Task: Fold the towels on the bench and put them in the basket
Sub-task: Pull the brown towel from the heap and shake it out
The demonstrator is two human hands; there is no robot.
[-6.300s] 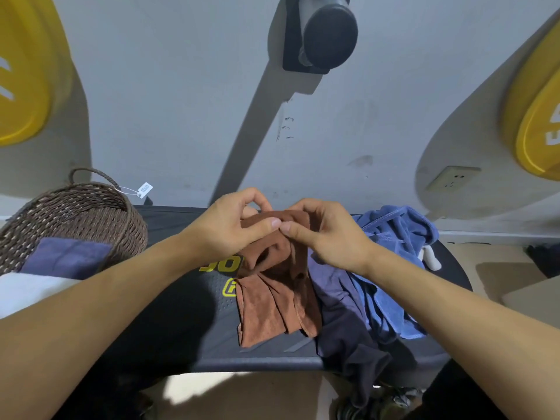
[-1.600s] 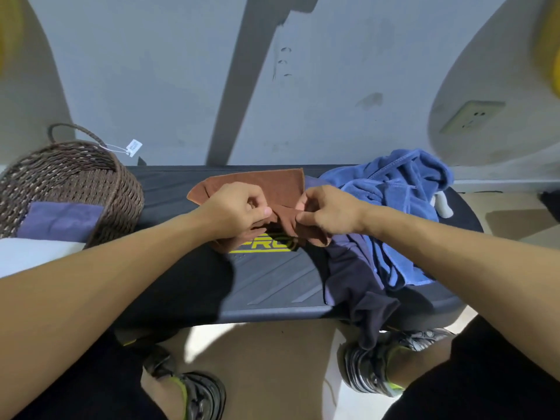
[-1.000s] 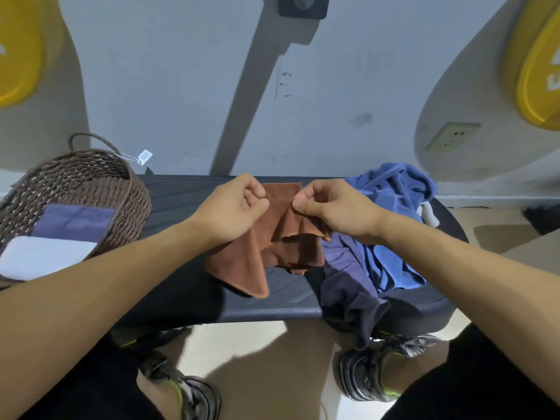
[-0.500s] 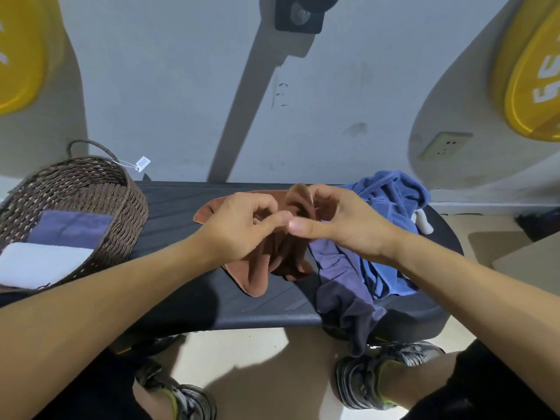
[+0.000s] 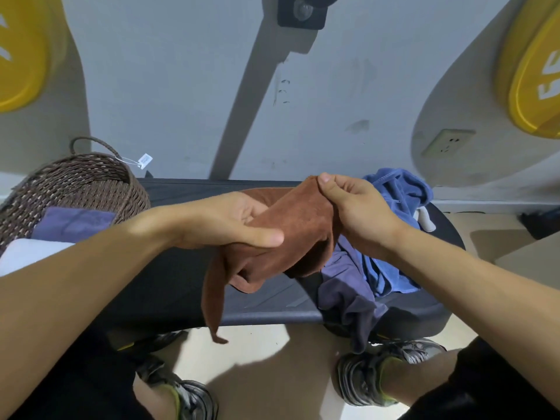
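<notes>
One black bench (image 5: pixel 181 280) carries one wicker basket (image 5: pixel 91 183) holding two folded towels. Two loose towels, blue (image 5: pixel 397 213) and purple (image 5: pixel 348 286), lie at its right. One brown towel (image 5: pixel 291 231) hangs above the bench, gripped by the left hand (image 5: pixel 230 222) and pinched by the right hand (image 5: pixel 354 210).

Grey wall (image 5: pixel 181 86) behind | yellow discs: upper left (image 5: pixel 18 53), upper right (image 5: pixel 533 77) | black mount (image 5: pixel 301 10) at top centre, casting long shadow | socket (image 5: pixel 447 144) on wall, right | beige floor (image 5: pixel 272 359) below | grey shoes: left (image 5: pixel 188 398), right (image 5: pixel 363 377) | dark trousers (image 5: pixel 485 389)
</notes>
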